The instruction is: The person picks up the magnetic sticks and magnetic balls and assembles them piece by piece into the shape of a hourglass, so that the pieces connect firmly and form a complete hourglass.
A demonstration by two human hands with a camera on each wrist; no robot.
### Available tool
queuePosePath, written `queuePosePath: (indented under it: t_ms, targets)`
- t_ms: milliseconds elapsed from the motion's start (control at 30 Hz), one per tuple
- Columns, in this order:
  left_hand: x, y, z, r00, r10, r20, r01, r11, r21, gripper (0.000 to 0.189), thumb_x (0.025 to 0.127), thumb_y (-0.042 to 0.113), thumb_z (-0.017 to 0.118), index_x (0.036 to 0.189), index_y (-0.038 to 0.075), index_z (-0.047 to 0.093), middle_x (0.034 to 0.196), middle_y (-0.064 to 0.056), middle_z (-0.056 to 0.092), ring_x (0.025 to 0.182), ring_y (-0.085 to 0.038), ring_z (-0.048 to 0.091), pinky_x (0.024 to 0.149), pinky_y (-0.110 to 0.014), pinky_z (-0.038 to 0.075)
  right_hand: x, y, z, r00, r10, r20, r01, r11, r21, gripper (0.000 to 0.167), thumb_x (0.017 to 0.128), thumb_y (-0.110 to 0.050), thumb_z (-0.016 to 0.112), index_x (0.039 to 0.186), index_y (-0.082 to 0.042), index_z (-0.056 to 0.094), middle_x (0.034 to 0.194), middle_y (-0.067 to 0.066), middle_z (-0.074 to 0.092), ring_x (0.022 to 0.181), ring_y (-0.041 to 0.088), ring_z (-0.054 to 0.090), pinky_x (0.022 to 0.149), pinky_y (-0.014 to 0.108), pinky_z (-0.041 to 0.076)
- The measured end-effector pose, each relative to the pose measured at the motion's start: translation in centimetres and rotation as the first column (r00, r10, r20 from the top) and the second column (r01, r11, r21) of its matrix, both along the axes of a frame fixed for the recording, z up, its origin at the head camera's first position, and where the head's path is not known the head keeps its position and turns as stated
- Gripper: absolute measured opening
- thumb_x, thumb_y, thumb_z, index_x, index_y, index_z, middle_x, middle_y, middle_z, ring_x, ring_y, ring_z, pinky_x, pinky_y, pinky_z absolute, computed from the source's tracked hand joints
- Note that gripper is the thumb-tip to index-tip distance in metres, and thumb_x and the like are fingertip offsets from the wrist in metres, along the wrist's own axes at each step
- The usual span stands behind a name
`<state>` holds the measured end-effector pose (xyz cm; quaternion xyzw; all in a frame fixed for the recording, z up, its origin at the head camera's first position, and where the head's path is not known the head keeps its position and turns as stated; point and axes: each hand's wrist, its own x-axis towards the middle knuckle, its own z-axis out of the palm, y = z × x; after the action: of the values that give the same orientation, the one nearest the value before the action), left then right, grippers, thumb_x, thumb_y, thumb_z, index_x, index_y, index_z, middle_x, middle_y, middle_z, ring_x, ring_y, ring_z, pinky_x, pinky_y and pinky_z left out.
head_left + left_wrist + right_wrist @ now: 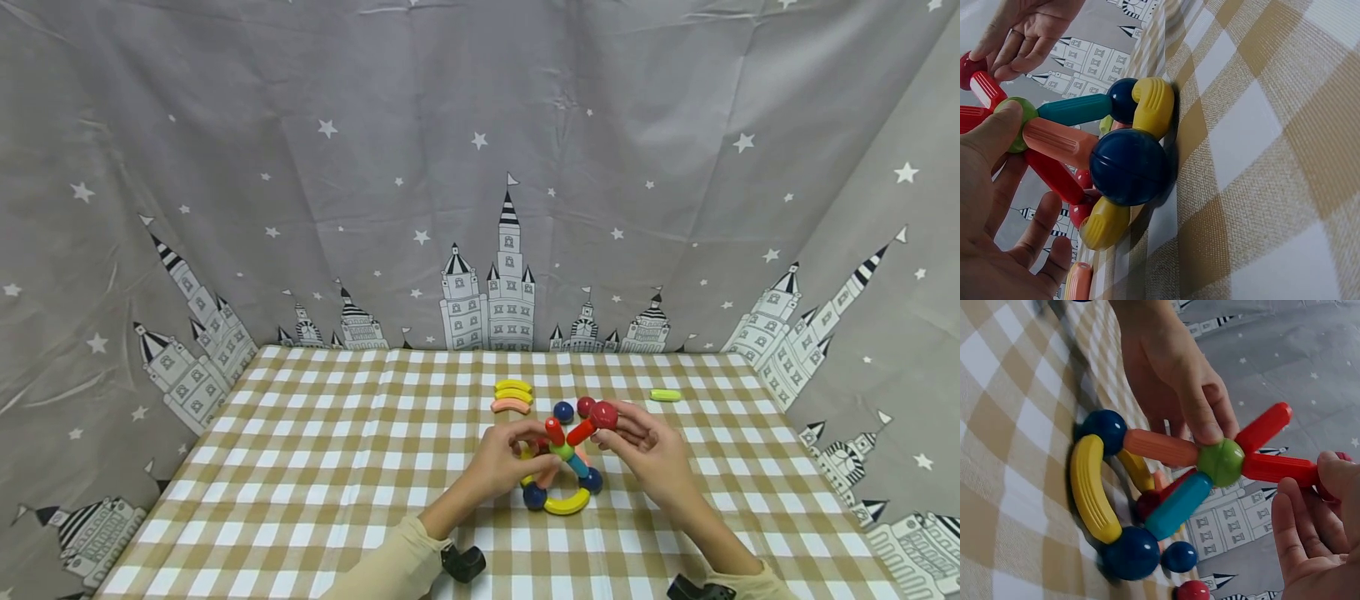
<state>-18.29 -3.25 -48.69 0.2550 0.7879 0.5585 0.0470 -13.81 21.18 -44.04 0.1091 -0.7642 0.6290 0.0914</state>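
A magnetic stick-and-ball frame stands on the checked cloth in front of me. Its base has blue balls [1129, 167] joined by curved yellow sticks [1091, 487]. A teal stick [1179, 505], a salmon stick [1161, 449] and a red one [1054, 176] rise to a green ball [1221, 462] at the top. My left hand [501, 458] pinches that green ball. Two more red sticks [1280, 470] slant upward from it. At the outer end of one sits a red ball [603, 414], which my right hand [654, 454] holds between thumb and fingers.
Behind the frame lie two curved yellow sticks [513, 386] and a curved salmon stick [511, 406]. A loose blue ball [563, 412] and a red ball [586, 407] rest nearby. A lime stick [665, 395] lies farther right. A grey castle-print curtain [360, 208] hangs behind the table.
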Motion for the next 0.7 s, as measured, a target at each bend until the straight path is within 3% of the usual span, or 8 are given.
queuePosePath:
  t_ms: [133, 267, 400, 567, 700]
  targets:
    - [0.1, 0.0, 0.1, 1.000, 0.001, 0.006, -0.001, 1.000, -0.011, 0.027, 0.088, 0.028, 0.084, 0.113, 0.023, 0.075, 0.095, 0.015, 0.073, 0.088, -0.024, 0.066, 0.070, -0.025, 0.045, 0.1, -0.3, -0.3, 1.000, -0.009, 0.004, 0.009, 1.000, -0.013, 0.044, 0.092, -0.005, 0.076, 0.132, 0.006, 0.061, 0.115, 0.022, 0.073, 0.089, 0.018, 0.076, 0.081, 0.028, 0.058]
    - [0.1, -0.1, 0.1, 1.000, -0.002, 0.009, 0.002, 1.000, -0.014, 0.028, 0.088, 0.029, 0.083, 0.114, 0.022, 0.075, 0.096, 0.011, 0.074, 0.088, -0.025, 0.066, 0.070, -0.025, 0.044, 0.1, -0.6, -0.5, 0.998, -0.007, 0.067, 0.007, 1.000, -0.014, 0.041, 0.092, -0.008, 0.077, 0.128, 0.006, 0.064, 0.115, 0.019, 0.074, 0.090, 0.023, 0.075, 0.081, 0.029, 0.059]
    - [0.0, -0.1, 0.2, 1.000, -0.006, 0.017, 0.006, 1.000, -0.012, 0.028, 0.089, 0.029, 0.083, 0.114, 0.022, 0.075, 0.097, 0.009, 0.075, 0.089, -0.027, 0.066, 0.071, -0.025, 0.044, 0.0, -1.1, -0.7, 0.993, -0.019, 0.117, 0.014, 0.999, 0.045, 0.038, 0.092, -0.016, 0.078, 0.123, 0.003, 0.068, 0.110, 0.014, 0.075, 0.088, 0.024, 0.074, 0.080, 0.028, 0.059]
    - [0.0, -0.1, 0.2, 1.000, -0.004, 0.018, 0.004, 1.000, -0.007, 0.028, 0.089, 0.030, 0.083, 0.114, 0.023, 0.075, 0.097, 0.013, 0.073, 0.089, -0.028, 0.065, 0.070, -0.025, 0.044, -0.2, -1.6, -0.8, 0.992, -0.027, 0.120, 0.014, 0.994, 0.111, 0.030, 0.093, -0.021, 0.078, 0.115, -0.002, 0.073, 0.100, 0.010, 0.075, 0.084, 0.023, 0.071, 0.076, 0.032, 0.059]
    - [0.0, 0.0, 0.2, 1.000, -0.002, 0.021, 0.002, 1.000, -0.007, 0.028, 0.089, 0.030, 0.083, 0.114, 0.023, 0.075, 0.097, 0.015, 0.073, 0.089, -0.028, 0.065, 0.070, -0.025, 0.045, -0.2, -2.1, -0.9, 0.989, -0.048, 0.137, 0.023, 0.984, 0.176, 0.030, 0.091, -0.026, 0.080, 0.113, -0.005, 0.074, 0.099, 0.007, 0.074, 0.084, 0.022, 0.070, 0.075, 0.028, 0.059]
